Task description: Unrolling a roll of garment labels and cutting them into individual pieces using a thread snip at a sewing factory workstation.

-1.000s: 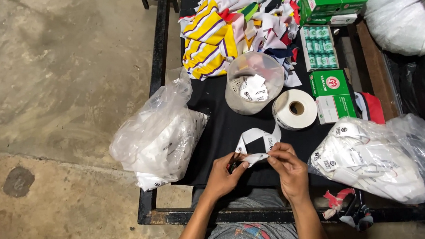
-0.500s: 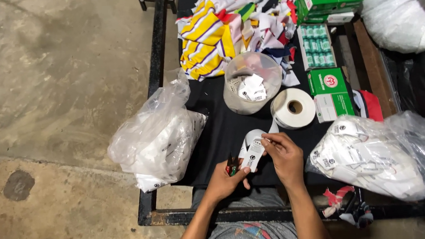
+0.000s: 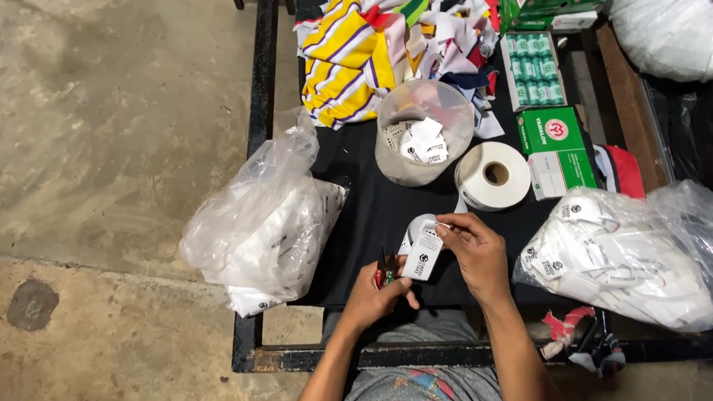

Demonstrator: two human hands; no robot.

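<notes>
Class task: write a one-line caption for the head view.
Right hand holds a white label strip; left hand grips small snips.

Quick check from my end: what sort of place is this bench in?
Probably a small garment workshop: fabric offcuts piled on the black table, a label roll, and the right hand holding a white label strip.

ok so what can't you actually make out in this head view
- Small red-handled tool: mostly covered by the left hand; its kind is unclear.
- White label strip: print too small; the right hand covers one end.
- Clear tub: contents beneath the top tags hidden.
- White sack: cut off by the frame's right edge.
</notes>
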